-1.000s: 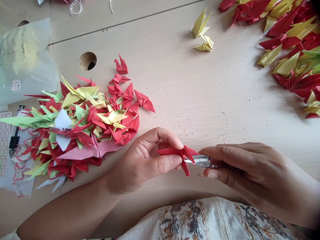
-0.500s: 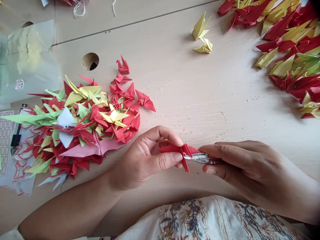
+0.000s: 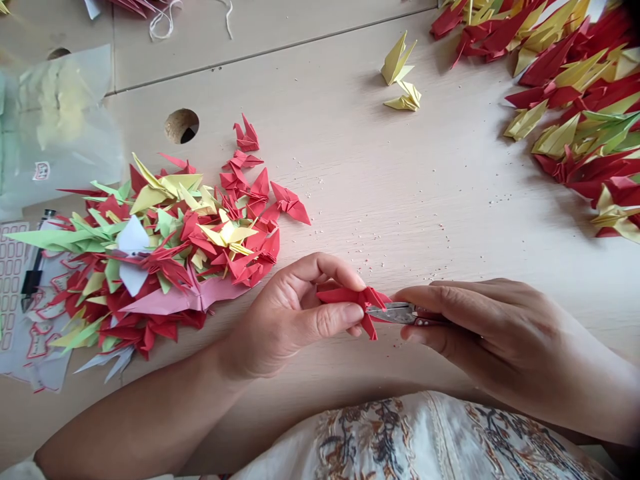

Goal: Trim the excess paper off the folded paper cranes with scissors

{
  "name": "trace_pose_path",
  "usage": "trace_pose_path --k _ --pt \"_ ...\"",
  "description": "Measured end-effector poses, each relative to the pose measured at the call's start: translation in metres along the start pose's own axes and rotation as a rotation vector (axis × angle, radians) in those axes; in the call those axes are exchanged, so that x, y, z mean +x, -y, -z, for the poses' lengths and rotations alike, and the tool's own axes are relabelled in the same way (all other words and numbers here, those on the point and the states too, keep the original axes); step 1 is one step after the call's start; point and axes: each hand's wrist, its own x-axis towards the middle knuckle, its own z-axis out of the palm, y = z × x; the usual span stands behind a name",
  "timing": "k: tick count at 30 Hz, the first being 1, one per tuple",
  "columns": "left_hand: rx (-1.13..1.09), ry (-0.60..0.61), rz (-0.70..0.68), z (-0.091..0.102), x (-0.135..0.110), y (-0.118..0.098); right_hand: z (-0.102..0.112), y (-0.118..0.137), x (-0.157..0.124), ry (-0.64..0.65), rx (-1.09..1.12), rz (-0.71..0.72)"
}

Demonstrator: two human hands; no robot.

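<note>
My left hand point(image 3: 295, 313) pinches a red paper crane point(image 3: 357, 301) between thumb and fingers, just above the wooden table point(image 3: 380, 180). My right hand point(image 3: 490, 333) is closed round a small metal tool point(image 3: 395, 312) whose tip presses into the crane's body. The tool's handle is hidden inside my fingers. A pile of red, yellow and green paper cranes point(image 3: 160, 247) lies to the left of my left hand.
A second heap of red and yellow cranes point(image 3: 575, 87) fills the far right corner. Two yellow cranes point(image 3: 400, 73) lie apart at the back. A round cable hole point(image 3: 181, 125), a clear plastic bag point(image 3: 55, 113) and sticker sheets point(image 3: 20, 293) sit at the left. Tiny paper crumbs dot the table.
Both hands, with the crane and the tool, have stayed nearly in place; the crane has turned slightly against the tool's tip. The view has shifted a little.
</note>
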Motion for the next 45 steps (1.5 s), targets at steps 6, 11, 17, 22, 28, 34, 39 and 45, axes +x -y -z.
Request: trace_pose_path --k 6,11,17,22,28,34,39,45 --pt "-0.003 -0.010 -0.015 -0.0029 0.0020 0.0000 0.0013 -0.0016 -0.0019 0.011 -0.010 0.006" --pt "-0.026 -0.039 0.008 -0.0040 0.0025 -0.0012 0.0044 -0.0069 -0.0046 0.047 -0.006 0.073" --pt "-0.033 -0.045 0.019 -0.0033 0.0027 -0.0014 0.0046 -0.0076 -0.0060 0.075 -0.005 0.088" --pt "-0.057 -0.066 0.050 -0.0051 0.0036 -0.0032 0.0051 -0.0075 -0.0074 0.079 -0.021 0.096" --pt "-0.053 -0.086 0.066 -0.0053 0.0039 -0.0044 0.0044 -0.0076 -0.0050 0.064 -0.022 0.109" --pt "-0.063 -0.095 0.087 -0.0033 0.0036 -0.0037 0.0042 -0.0079 -0.0053 0.068 -0.026 0.107" --pt "-0.082 -0.096 0.081 -0.0029 0.0029 -0.0035 0.0058 -0.0064 -0.0048 0.059 0.020 0.103" --pt "-0.132 -0.053 0.057 -0.0038 0.0043 -0.0042 0.0091 -0.0048 -0.0074 0.052 0.000 0.055"
